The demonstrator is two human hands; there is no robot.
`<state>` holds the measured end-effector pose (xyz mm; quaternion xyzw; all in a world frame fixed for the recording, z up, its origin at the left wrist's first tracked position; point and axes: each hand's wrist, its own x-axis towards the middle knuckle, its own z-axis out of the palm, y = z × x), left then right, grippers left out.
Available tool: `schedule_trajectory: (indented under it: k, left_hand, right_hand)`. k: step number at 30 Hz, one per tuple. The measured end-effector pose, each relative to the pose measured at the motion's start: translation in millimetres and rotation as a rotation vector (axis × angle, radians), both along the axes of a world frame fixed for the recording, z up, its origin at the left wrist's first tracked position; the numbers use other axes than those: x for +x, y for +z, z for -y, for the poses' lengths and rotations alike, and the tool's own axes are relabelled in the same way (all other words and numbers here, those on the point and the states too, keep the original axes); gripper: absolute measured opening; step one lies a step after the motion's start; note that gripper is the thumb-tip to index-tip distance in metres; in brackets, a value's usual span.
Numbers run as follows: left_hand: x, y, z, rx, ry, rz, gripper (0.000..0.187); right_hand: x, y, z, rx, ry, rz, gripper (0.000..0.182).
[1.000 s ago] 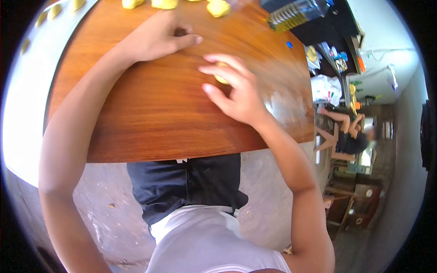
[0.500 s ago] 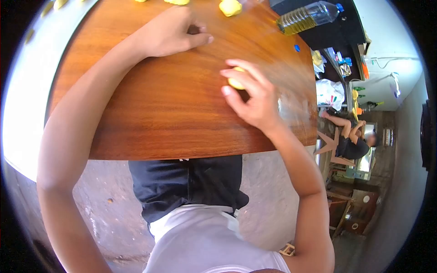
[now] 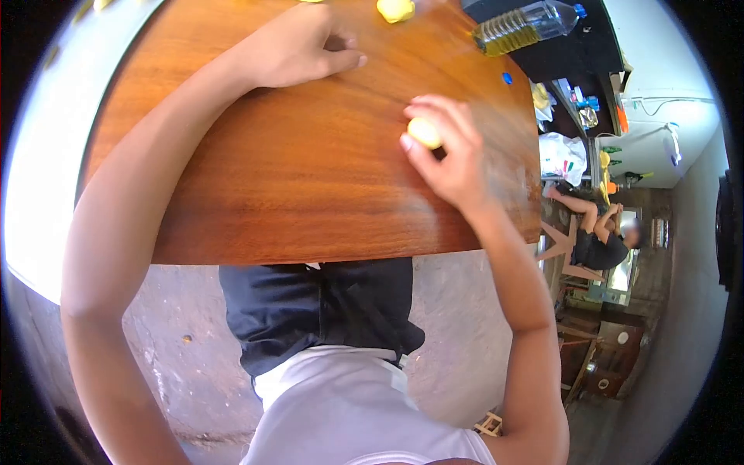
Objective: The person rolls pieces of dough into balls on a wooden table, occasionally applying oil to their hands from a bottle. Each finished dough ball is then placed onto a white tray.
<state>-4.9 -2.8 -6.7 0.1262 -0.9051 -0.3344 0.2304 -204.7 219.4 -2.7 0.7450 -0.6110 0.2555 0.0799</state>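
Observation:
A small yellow ball of dough (image 3: pixel 424 132) sits between the thumb and curled fingers of my right hand (image 3: pixel 449 143), low over the wooden table (image 3: pixel 310 194). My left hand (image 3: pixel 314 50) rests on its side on the table, fingers curled in and thumb pointing right; what the fingers may hold is hidden. Beyond it, at the top edge of the view, lies a yellow dough lump (image 3: pixel 395 9).
A bottle of yellow oil (image 3: pixel 527 29) lies on its side at the upper right, with a blue cap (image 3: pixel 508 78) near it. A white plastic bag (image 3: pixel 562 157) is right of the table. Farther off, a person (image 3: pixel 601 240) sits.
My right hand has moved a little to the right with the yellow ball, which now shows more fully. My left hand has barely moved. The view has shifted slightly, so less dough shows at the top.

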Motion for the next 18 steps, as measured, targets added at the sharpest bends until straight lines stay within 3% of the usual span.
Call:
schedule_trajectory:
  k: [3, 6, 8, 11, 14, 16, 18]
  left_hand:
    - [-7, 1, -6, 0.072, -0.045, -0.057, 0.028]
    - [-3, 4, 1, 0.036, 0.019, 0.106, 0.028]
    - [0, -8, 3, 0.048, -0.082, -0.099, 0.028]
    - [3, -1, -1, 0.022, -0.023, -0.01, 0.027]
    - [0, 8, -2, 0.09, -0.051, 0.073, 0.027]
    - [-2, -2, -1, 0.04, -0.066, -0.006, 0.027]
    - [-2, -3, 0, 0.115, 0.015, -0.018, 0.026]
  right_hand:
    - [-34, -7, 50, -0.123, -0.051, -0.027, 0.034]
    - [1, -16, 94, -0.174, -0.028, 0.073, 0.038]
    - [38, -14, 76, -0.096, 0.074, 0.175, 0.035]
    - [39, -6, 25, -0.011, 0.099, 0.251, 0.032]
    - [1, -3, 11, -0.091, -0.048, -0.073, 0.03]
    - [-16, -1, 40, -0.081, -0.174, -0.118, 0.031]
    - [-18, -13, 82, -0.235, -0.102, -0.047, 0.033]
